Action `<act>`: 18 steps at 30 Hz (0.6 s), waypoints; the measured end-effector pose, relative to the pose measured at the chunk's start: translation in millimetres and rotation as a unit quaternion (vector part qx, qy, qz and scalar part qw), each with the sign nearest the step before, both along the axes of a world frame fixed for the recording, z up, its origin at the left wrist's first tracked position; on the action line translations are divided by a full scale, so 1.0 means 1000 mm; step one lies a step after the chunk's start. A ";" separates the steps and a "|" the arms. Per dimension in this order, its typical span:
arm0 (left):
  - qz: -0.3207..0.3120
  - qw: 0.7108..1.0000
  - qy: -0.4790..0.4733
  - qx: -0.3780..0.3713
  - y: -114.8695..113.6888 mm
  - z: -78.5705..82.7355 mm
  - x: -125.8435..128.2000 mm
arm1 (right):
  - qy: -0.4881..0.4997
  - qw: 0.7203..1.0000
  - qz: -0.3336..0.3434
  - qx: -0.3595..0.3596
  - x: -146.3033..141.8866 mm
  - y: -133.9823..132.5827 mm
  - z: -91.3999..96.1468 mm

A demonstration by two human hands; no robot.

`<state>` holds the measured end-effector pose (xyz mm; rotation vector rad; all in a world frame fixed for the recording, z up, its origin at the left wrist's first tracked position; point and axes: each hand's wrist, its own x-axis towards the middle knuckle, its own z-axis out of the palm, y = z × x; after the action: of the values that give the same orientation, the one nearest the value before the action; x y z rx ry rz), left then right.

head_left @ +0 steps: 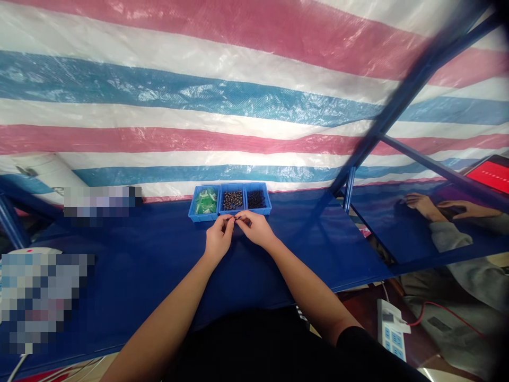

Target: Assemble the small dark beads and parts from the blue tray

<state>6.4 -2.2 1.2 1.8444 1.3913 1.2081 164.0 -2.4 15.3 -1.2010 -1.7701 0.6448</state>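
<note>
My left hand (pixel 218 236) and my right hand (pixel 254 228) meet above the blue table (pixel 159 265), fingers pinched together on a small dark part (pixel 237 217) between them. Just beyond the fingertips stands a row of three blue bins. The left bin (pixel 204 202) holds pale green pieces. Small dark parts fill the middle bin (pixel 233 200) and the right bin (pixel 256 199).
A striped red, white and blue tarp (pixel 238 95) hangs behind the table. Dark blue frame bars (pixel 397 101) rise at the right. Another person's hands (pixel 429 207) rest on the neighbouring table. A white power strip (pixel 392 329) lies on the floor.
</note>
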 end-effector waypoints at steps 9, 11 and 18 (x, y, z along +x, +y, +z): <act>-0.002 1.000 -0.009 -0.002 -0.001 0.001 0.001 | -0.056 0.998 -0.009 0.010 0.003 -0.002 0.005; -0.002 1.000 -0.008 -0.002 -0.001 0.001 0.001 | -0.062 0.998 -0.005 0.006 0.003 -0.003 0.005; 0.002 1.000 -0.017 -0.006 -0.001 0.003 0.001 | -0.037 0.999 -0.019 0.006 0.001 -0.001 0.003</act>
<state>7.1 -3.6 4.0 1.8063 1.3810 1.2245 165.0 -3.6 18.0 -1.2613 -1.8052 0.5730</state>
